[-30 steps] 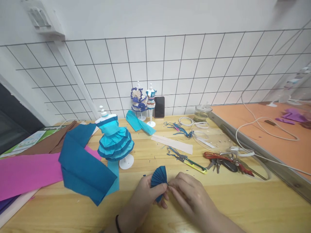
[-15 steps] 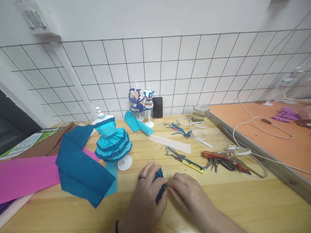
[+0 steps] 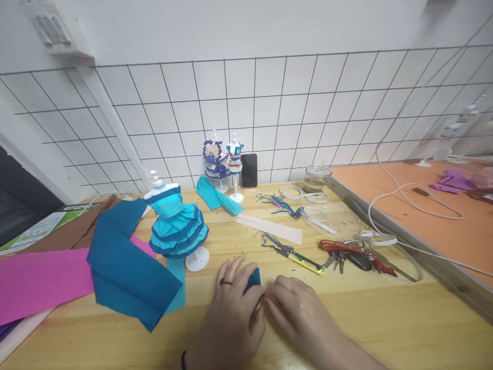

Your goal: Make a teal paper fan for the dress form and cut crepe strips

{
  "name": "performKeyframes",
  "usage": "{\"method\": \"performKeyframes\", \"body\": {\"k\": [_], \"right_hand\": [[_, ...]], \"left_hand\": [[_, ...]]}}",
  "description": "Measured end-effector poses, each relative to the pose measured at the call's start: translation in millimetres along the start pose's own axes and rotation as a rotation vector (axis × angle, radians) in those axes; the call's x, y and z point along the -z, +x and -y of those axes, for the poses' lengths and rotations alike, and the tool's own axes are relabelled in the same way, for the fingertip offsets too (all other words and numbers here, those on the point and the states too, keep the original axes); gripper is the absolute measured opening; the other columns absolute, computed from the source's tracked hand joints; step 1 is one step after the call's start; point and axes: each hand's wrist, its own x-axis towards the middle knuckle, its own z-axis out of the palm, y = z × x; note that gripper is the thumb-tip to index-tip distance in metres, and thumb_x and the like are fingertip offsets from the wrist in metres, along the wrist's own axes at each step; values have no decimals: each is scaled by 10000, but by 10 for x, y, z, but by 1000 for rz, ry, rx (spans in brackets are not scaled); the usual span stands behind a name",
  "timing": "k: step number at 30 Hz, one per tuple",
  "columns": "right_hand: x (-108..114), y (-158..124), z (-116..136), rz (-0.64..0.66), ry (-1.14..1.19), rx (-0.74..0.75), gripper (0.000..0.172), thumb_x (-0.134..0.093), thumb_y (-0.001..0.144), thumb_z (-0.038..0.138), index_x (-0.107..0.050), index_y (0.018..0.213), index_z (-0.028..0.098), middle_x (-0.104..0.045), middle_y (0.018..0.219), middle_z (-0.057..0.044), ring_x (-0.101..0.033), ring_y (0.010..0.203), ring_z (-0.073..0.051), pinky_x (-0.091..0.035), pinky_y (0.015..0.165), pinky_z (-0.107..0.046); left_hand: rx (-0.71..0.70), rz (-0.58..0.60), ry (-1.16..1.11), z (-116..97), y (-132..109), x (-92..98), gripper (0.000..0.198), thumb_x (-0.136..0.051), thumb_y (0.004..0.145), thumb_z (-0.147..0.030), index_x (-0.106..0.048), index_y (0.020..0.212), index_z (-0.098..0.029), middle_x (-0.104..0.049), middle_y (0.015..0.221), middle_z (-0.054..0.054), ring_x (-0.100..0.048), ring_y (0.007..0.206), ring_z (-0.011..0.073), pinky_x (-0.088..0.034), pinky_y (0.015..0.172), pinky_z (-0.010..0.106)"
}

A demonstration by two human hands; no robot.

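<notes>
Near the blue paper-dressed mannequin [image 3: 177,226], the pleated dark-blue paper fan [image 3: 254,280], spread before, is now folded under the clasping left hand [image 3: 231,303] and pinched by the right hand [image 3: 292,308].

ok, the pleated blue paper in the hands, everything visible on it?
The pleated paper is dark blue, thin and crepe-like, with fine accordion ridges fanning from a narrow end. Only a small wedge shows; the left hand covers the rest, fingers across it, thumb below. The right hand pinches the narrow end. It sits low over the wooden table; contact with it is hidden.
</notes>
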Motion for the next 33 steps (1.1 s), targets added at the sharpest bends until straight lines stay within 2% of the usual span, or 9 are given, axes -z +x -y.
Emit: {"method": "performKeyframes", "body": {"k": [3, 10, 20, 25, 28, 29, 33], "right_hand": [[-2, 6, 10, -3, 22, -15, 213, -418, 862, 139, -518, 680, 189, -547, 658, -9, -506, 612, -137, -351, 574, -243], [-10, -3, 15, -7, -6, 16, 214, -418, 867, 149, -515, 681, 194, -546, 654, -8, -498, 608, -140, -345, 574, -250], [-16, -27, 21, 2, 26, 22, 185, -434, 850, 130, -521, 700, 196, -557, 678, -8, -510, 627, -138, -363, 587, -249], [125, 52, -105, 1, 78, -22, 147, -455, 855, 165, -568, 768, 198, -604, 731, -21, -556, 695, -149, -413, 635, -255], [268, 134, -319, -80, -77, -121, 150, -479, 846, 190, -598, 937, 174, -654, 900, -79, -578, 853, -203, -428, 768, -328], [306, 158, -388, -61, -141, -166, 168, -488, 836, 181, -604, 957, 171, -661, 938, -88, -578, 889, -216, -425, 790, -342], [356, 196, -554, 18, -260, -281, 179, -477, 803, 115, -642, 779, 180, -698, 812, -82, -619, 792, -231, -450, 691, -325]], "left_hand": [[-15, -2, 34, 8, 11, -30, 190, -460, 751, -121, -597, 856, -201, -518, 1241, 100, -336, 1249, 329, -292, 985, 611], [-36, -102, 74, 27, 24, -98, 192, -422, 768, -79, -575, 727, -187, -557, 1188, 94, -378, 1223, 306, -321, 973, 591], [-39, -83, 18, 61, 55, -56, 145, -465, 752, -101, -566, 726, -203, -563, 1182, 77, -399, 1205, 299, -339, 963, 583], [-31, -87, -58, 106, 60, -35, 184, -454, 733, -68, -578, 737, -204, -586, 1142, 85, -426, 1189, 279, -375, 958, 533], [58, -92, -164, 142, 74, 6, 180, -460, 722, -70, -576, 746, -205, -605, 1114, 100, -458, 1163, 277, -423, 915, 498], [109, -98, -224, 155, 83, 25, 162, -470, 719, -82, -573, 743, -205, -612, 1106, 104, -474, 1149, 277, -431, 906, 492], [352, -128, -594, 204, 128, 92, 55, -523, 717, -163, -547, 685, -200, -658, 1000, 107, -545, 1063, 267, -420, 912, 469]]}}
